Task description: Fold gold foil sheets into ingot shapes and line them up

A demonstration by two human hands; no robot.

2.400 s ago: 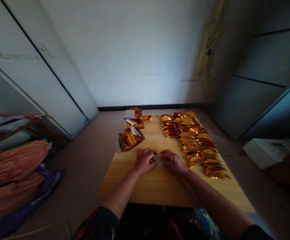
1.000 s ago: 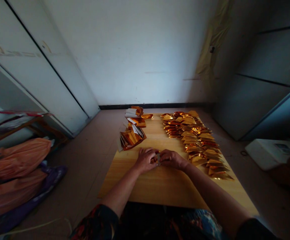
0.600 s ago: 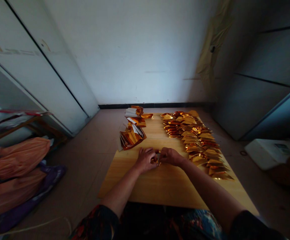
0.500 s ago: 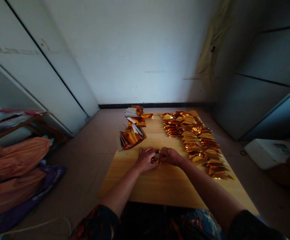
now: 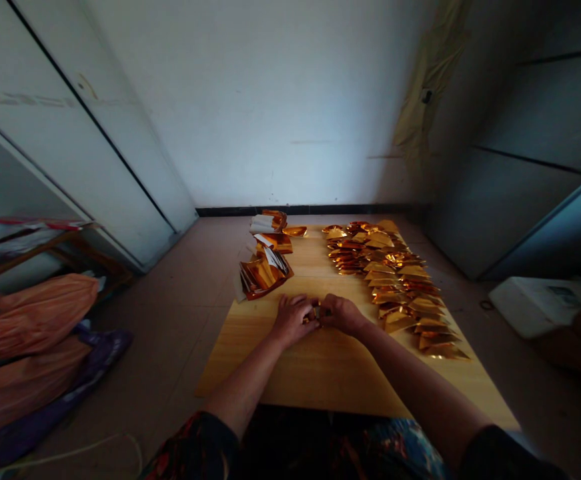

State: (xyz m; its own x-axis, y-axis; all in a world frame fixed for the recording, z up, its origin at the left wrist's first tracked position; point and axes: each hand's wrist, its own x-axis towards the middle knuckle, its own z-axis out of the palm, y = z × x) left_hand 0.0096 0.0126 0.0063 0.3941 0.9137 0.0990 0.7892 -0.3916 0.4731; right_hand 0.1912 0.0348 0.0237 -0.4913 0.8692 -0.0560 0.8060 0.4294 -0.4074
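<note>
Near the middle of the wooden table (image 5: 330,373), my left hand (image 5: 294,320) curls around a small piece of gold foil paper (image 5: 312,317). My right hand (image 5: 341,313) pinches the same piece from the other side, its fingertips close to the left ones. Most of the foil is hidden behind the fingers, so its exact shape cannot be made out. Ahead on the left lies a stack of gold foil sheets (image 5: 265,275) with white undersides. To the right, several folded gold paper ingots (image 5: 400,280) lie in overlapping rows.
A single folded gold piece (image 5: 295,231) lies by more foil sheets (image 5: 270,222) at the far edge. Left on the floor are an orange plastic bag (image 5: 35,333) and a purple bag (image 5: 70,393). A white box (image 5: 530,303) stands right of the table; a white wall (image 5: 290,107) rises behind.
Both hands stay in nearly the same place on the foil piece. My right hand has shifted very slightly, its fingers bending lower against the foil.
</note>
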